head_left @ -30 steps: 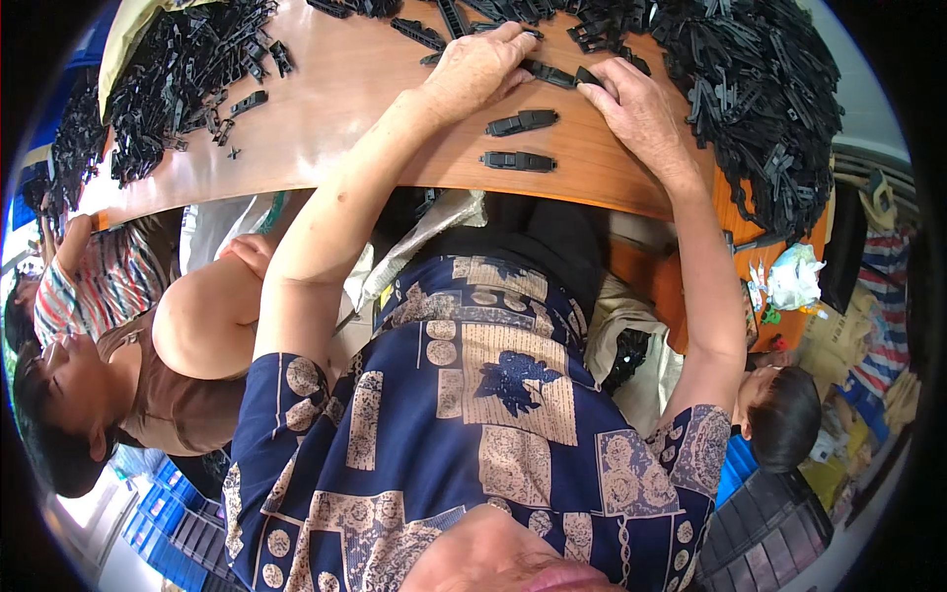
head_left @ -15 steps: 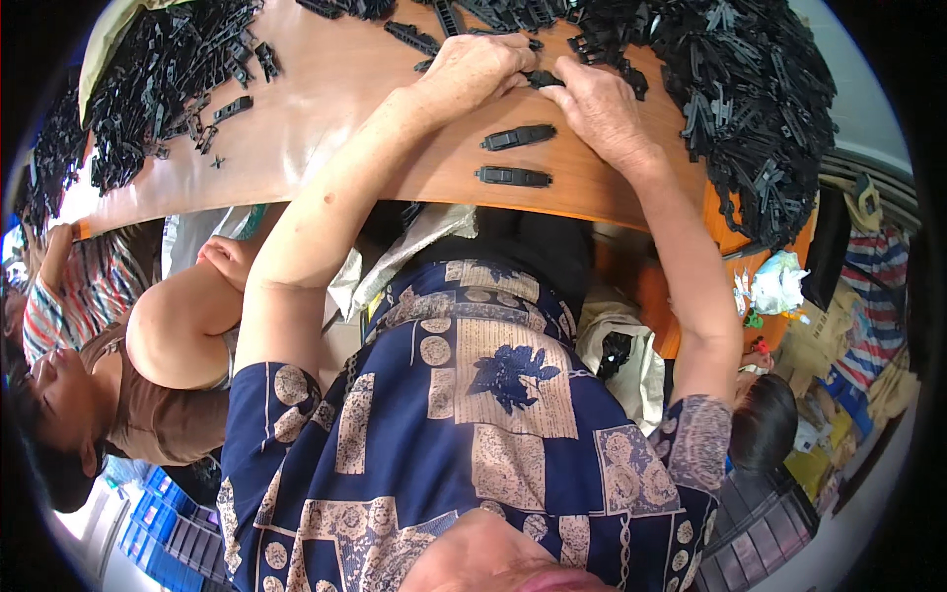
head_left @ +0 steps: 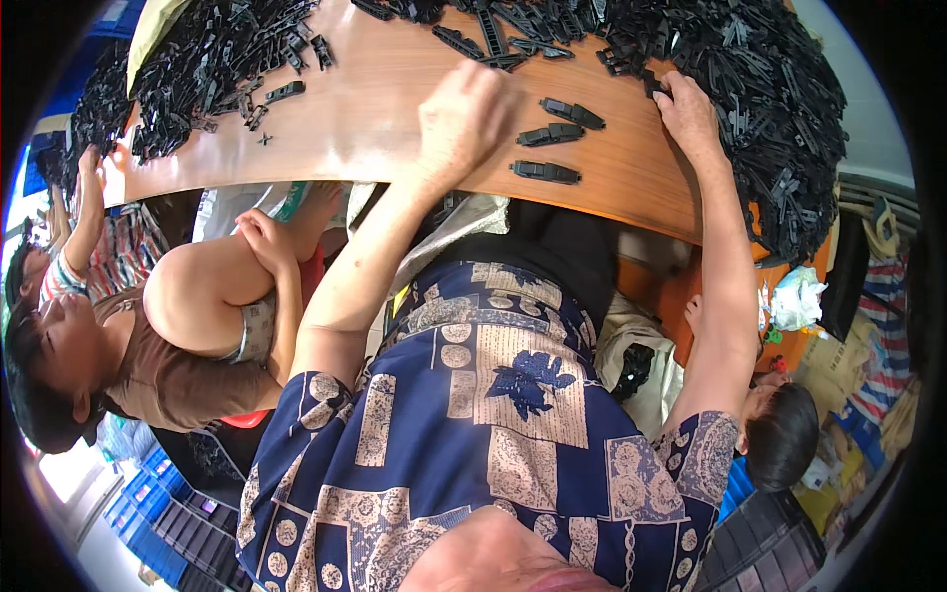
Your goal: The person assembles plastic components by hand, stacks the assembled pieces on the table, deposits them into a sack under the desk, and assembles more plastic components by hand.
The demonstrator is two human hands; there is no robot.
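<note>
Three long black plastic parts lie in a loose column on the wooden table: the far part (head_left: pixel 572 112), the middle part (head_left: pixel 550 134) and the near part (head_left: pixel 546 172). My left hand (head_left: pixel 464 123) hovers left of them, its fingers curled and smeared by motion, so their grip is unclear. My right hand (head_left: pixel 688 111) is at the edge of the big right-hand heap (head_left: pixel 755 109) of black plastic parts. Its thumb and fingers close on a small black plastic piece (head_left: pixel 652 83), mostly covered by the fingertips.
Another heap of black parts (head_left: pixel 212 69) covers the table's left side, with a few strays near it. Loose ladder-like black pieces (head_left: pixel 488 30) lie at the far edge. A seated person (head_left: pixel 178 365) is close on my left; another person's head (head_left: pixel 779 434) is low on my right.
The black part between my hands now lies on the table beyond the other two. My hands have parted, the right one moving right to the heap. The view has shifted somewhat.
</note>
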